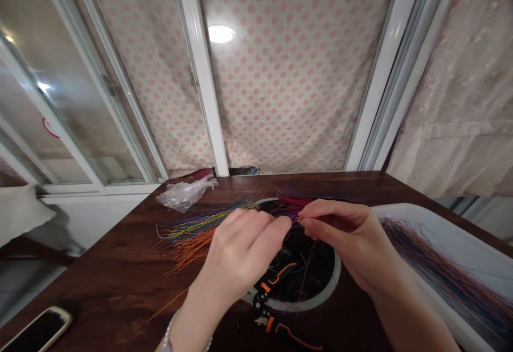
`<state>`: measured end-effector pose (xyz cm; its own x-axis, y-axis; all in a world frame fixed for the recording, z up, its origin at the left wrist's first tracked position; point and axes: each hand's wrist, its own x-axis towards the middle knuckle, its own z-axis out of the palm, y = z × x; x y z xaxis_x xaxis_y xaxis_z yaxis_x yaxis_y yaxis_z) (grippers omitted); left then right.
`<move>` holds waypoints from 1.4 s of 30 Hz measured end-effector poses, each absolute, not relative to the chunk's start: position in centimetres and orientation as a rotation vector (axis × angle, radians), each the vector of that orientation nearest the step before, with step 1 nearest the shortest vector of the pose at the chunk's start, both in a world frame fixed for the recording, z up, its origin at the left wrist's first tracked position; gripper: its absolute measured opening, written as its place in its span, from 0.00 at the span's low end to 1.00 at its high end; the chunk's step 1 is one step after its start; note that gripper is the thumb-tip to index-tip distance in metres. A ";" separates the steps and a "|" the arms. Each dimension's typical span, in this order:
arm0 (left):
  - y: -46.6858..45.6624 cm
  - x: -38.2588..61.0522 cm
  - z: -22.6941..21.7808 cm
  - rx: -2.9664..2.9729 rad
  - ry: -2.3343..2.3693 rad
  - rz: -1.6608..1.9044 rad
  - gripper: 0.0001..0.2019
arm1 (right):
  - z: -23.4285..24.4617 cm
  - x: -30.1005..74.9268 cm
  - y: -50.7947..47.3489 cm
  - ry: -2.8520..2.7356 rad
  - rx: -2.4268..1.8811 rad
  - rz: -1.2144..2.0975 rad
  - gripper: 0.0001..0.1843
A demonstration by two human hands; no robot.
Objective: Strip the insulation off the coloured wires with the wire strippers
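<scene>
My left hand (244,248) and my right hand (344,240) meet fingertip to fingertip over a round black dish with a white rim (320,296) on the dark wooden table (112,282). Both pinch thin coloured wires between thumb and forefinger, too fine to make out at the pinch. A fan of coloured wires (200,229), orange, yellow, blue and red, lies on the table behind my left hand. Black and orange pliers (272,288) lie partly in the dish, below my hands.
A white tray (441,229) at the right holds a long bundle of coloured wires (441,266). A crumpled clear plastic bag (186,192) lies at the table's far left. A phone (38,330) rests at the near left corner. Windows and a dotted curtain stand behind.
</scene>
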<state>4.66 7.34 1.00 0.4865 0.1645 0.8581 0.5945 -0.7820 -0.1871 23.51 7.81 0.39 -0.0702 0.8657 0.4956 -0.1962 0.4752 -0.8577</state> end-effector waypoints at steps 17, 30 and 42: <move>5.0 5.3 -0.2 -2.177 -0.635 -1.297 0.12 | 0.7 23.2 6.1 -1.471 -0.590 0.822 0.13; 5.3 6.4 0.5 -2.293 -0.857 -1.664 0.09 | 1.4 23.2 5.8 -1.556 -0.643 0.401 0.15; 5.3 5.2 1.9 -3.007 -1.790 -2.248 0.09 | 1.6 23.5 6.2 -1.762 -0.453 0.298 0.16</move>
